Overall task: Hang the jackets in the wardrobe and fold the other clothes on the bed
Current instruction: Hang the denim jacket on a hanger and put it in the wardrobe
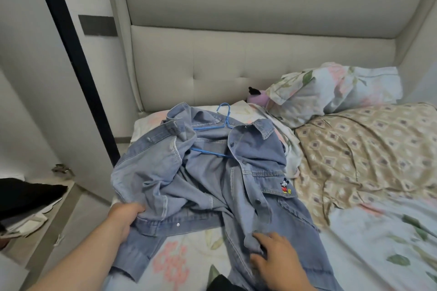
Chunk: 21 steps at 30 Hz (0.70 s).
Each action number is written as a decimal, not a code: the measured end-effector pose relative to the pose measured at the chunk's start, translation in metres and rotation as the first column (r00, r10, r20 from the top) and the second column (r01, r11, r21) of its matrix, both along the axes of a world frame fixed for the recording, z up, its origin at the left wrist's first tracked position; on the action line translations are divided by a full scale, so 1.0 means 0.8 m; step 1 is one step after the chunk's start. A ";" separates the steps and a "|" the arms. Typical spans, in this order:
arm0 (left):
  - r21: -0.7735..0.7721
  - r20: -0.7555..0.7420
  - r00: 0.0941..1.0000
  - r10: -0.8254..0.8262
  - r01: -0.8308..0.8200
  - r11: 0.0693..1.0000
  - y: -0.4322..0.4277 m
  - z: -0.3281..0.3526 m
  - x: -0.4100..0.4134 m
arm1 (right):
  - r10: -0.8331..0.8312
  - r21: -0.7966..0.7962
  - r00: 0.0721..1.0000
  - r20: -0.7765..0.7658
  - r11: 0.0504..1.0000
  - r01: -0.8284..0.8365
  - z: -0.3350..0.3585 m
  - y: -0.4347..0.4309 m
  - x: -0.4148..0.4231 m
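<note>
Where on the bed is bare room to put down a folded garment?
Bare sheet: right of the denim jacket, in front of the beige blanket; a smaller patch between left hand and right hand. Crowded near the headboard: pillow, hanger.

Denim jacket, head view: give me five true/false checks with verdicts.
1. The blue hanger lies inside the denim jacket. True.
2. The jacket is buttoned shut. False: its front lies open.
3. The left hand grips the jacket's lower edge. True.
4. The jacket hangs in the wardrobe. False: it lies on the bed.
5. The right hand holds the hanger's hook. False: it holds the jacket's front panel, far from the hook.
</note>
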<state>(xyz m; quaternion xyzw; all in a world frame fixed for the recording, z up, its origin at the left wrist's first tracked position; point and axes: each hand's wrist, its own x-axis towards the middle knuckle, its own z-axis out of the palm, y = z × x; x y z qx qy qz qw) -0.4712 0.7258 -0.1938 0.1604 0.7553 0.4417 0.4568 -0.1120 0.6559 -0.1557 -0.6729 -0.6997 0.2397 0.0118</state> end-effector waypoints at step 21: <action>-0.538 -0.836 -0.363 -0.411 0.689 0.486 -0.173 0.022 0.019 | 0.056 -0.090 0.835 -0.547 0.988 -0.125 0.002 0.019 -0.056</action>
